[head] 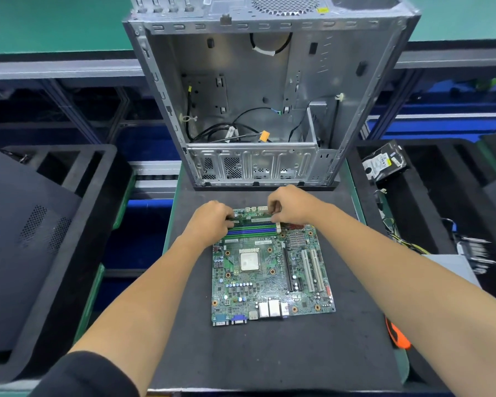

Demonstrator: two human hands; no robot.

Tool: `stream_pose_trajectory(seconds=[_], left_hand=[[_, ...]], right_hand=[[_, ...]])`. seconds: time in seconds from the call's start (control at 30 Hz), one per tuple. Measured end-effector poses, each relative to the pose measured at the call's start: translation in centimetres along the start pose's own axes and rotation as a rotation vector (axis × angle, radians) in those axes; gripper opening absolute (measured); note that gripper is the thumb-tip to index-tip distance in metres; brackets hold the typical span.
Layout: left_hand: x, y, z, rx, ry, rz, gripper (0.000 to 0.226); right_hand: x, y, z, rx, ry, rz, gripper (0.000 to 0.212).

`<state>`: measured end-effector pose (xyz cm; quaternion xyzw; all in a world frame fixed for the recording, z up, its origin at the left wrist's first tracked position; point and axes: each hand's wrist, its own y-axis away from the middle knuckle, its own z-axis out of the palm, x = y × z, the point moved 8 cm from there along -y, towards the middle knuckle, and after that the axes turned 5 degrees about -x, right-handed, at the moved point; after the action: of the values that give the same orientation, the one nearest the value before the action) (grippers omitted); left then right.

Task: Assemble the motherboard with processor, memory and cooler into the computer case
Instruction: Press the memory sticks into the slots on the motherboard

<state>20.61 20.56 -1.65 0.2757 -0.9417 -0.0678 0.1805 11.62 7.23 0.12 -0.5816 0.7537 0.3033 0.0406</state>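
A green rectangular motherboard (272, 270) lies flat on the dark grey mat of the tabletop (269, 353), near the middle of the view, its port connectors along the 6 o'clock edge. A square silver processor (249, 261) sits in the socket near the board's centre. At the board's 12 o'clock end run the blue and green memory slots (252, 231), and both hands work there. The left hand (212, 222), at the slots' 9 o'clock end, has its fingers curled down on a long green memory stick (254, 217). The right hand (291, 206), at the 3 o'clock end, has its fingers bent and pinching the stick's other end beside a white slot latch (278, 226). Farther off at 12 o'clock, just past the hands, the open grey metal computer case (264, 90) lies on its side with loose black cables (229, 130) inside. At 3 o'clock a black hard drive (384, 163) rests in a black foam tray (413, 213).
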Motion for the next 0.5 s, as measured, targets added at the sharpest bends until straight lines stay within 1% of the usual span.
stream_pose_trajectory(seconds=[0.1,0.23,0.5], left_hand=[[0.3,0.1,0.0,0.006,-0.064,0.001,0.017],[0.2,0.0,0.1,0.007,-0.123,-0.028,0.016],[0.4,0.3,-0.1,0.041,-0.111,-0.023,0.016]], right_hand=[[-0.2,-0.1,0.1,0.001,0.031,0.000,0.009],[0.1,0.0,0.7,0.041,0.066,0.023,0.011],[0.2,0.1,0.9,0.073,0.076,0.018,0.005]])
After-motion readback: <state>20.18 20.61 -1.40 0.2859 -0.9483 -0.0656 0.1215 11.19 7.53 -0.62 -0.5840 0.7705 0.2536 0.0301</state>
